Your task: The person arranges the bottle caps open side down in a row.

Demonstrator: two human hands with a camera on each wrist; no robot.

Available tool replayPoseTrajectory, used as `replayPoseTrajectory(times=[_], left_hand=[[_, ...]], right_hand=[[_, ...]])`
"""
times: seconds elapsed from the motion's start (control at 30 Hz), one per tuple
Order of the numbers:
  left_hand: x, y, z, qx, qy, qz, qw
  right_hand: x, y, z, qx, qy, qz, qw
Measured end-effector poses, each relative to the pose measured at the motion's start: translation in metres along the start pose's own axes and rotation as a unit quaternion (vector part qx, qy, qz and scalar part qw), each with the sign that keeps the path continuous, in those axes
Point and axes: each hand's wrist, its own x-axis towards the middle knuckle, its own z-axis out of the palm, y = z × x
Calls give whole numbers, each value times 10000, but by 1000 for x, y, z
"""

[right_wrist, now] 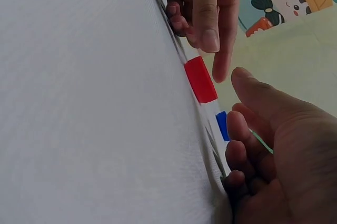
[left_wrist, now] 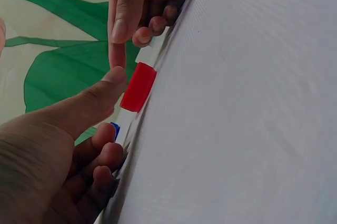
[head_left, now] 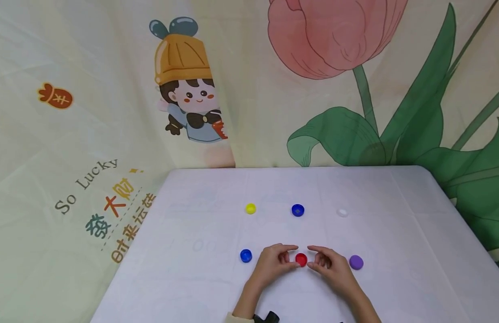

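Observation:
A red bottle cap (head_left: 301, 259) lies on the white table between the two hands. My left hand (head_left: 272, 262) is at its left, index finger and thumb stretched out and the other fingers loosely bent. In the head view the left thumb tip comes up to the cap's edge; whether it touches is hard to tell. My right hand (head_left: 334, 268) mirrors this on the right, a small gap away from the cap. Both wrist views show the red cap (left_wrist: 139, 88) on the tabletop, with no fingers wrapped around it.
Left of the hands lies a blue cap (head_left: 246, 255), and to the right a purple cap (head_left: 356, 262). Farther back sit a yellow cap (head_left: 251, 208), a larger blue cap (head_left: 297, 210) and a clear cap (head_left: 342, 213). A printed cloth (head_left: 253, 112) hangs behind the table (head_left: 184, 278).

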Motion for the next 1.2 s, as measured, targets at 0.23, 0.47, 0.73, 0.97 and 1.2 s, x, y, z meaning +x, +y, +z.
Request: replayPoseTrajectory(times=[0.23,0.47,0.73,0.97,1.2], left_hand=[[1,-2,2,307,-74,-136,9994],[1,0,4,584,-32,-295,9979],[0,3,4,497,-16,-243,9985],[-1,5,3,240,-31,-129,9996],[0,8,3,-128,47,-12,9999]], right_hand=[[1,2,3,-583,-62,-398,9975],[1,2,6,-1009,-100,-713,9923],[1,5,7,-1039,29,-710,9921],[-1,2,7,-958,248,-922,9908],[0,-4,4,-1031,442,-1176,9867]])
